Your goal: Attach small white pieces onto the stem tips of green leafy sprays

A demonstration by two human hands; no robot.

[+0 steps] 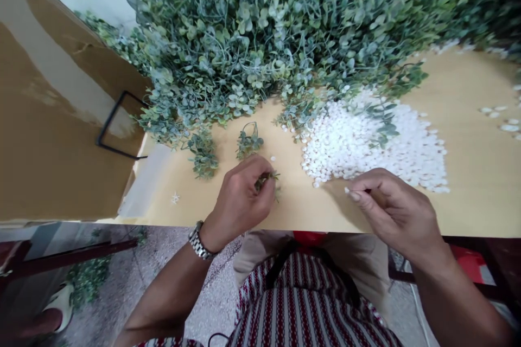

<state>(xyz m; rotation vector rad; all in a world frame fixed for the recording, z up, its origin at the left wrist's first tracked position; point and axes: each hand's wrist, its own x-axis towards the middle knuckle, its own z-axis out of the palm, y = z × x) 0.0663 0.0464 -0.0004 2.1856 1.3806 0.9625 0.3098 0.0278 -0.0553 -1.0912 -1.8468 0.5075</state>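
My left hand, with a metal watch on its wrist, is closed around a small green artificial sprig; most of the sprig is hidden by the fingers. Between thumb and forefinger, my right hand pinches a tiny white piece. Just beyond that hand spreads a pile of small white pieces, with one leafy sprig lying on top. Two loose sprigs rest on the table near my left hand: a curled one just beyond it and a bushier one farther left.
A large heap of artificial greenery covers the back of the tan table. At the left stands a cardboard box with a black wire frame against it. Stray white pieces lie at the right.
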